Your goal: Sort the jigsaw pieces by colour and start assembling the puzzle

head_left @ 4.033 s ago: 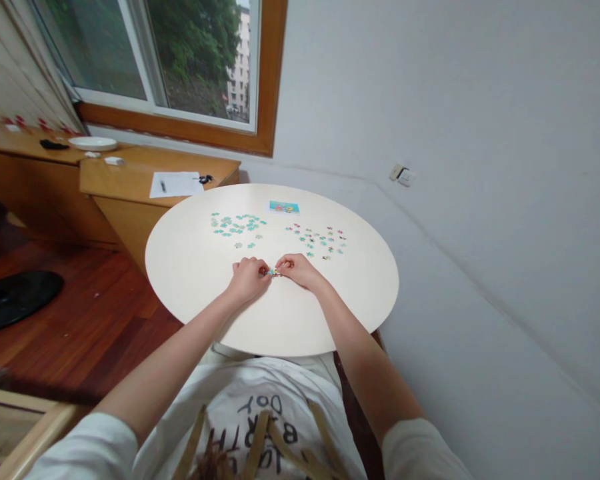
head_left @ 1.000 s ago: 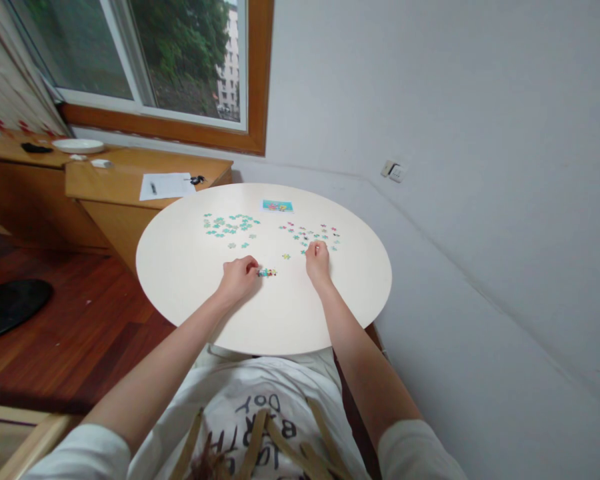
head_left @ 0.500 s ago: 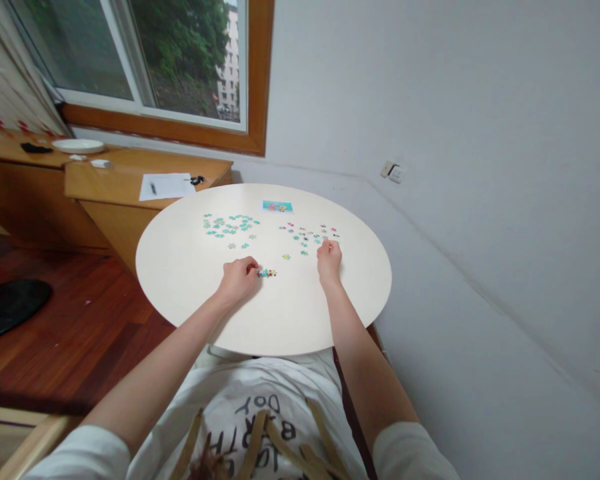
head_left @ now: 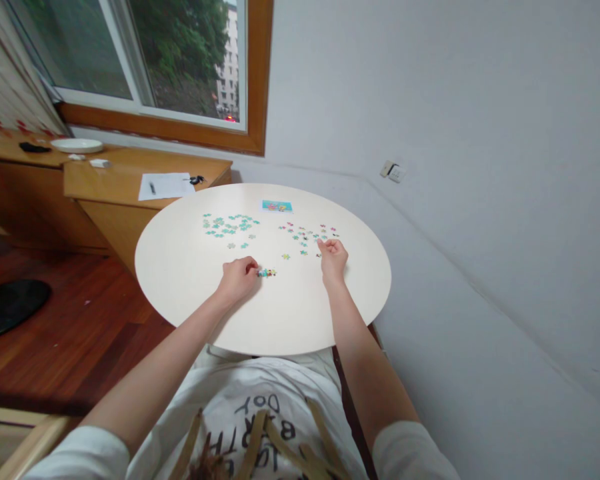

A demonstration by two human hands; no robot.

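My left hand (head_left: 240, 275) rests on the white round table with its fingers pinched at the left end of a short strip of joined jigsaw pieces (head_left: 268, 273). To the right, my right hand (head_left: 334, 259) is closed, thumb against fingers, at the near edge of a scattered group of jigsaw pieces (head_left: 296, 237). What it holds, if anything, is hidden. Just left of that hand lies a small dark-marked piece (head_left: 319, 255). A yellowish piece (head_left: 286, 257) sits alone between the hands. Mostly teal pieces (head_left: 225, 227) are spread on the table's left.
A small colourful picture card or box (head_left: 277, 206) lies at the far side of the table (head_left: 280, 320). Beyond its left edge is a wooden desk (head_left: 125, 163) with paper (head_left: 165, 187) and a white plate (head_left: 77, 145). A wall (head_left: 455, 167) runs along the right.
My right hand has shifted slightly right and its fingers have turned, uncovering a small piece on its left. My left hand stays on the joined strip.
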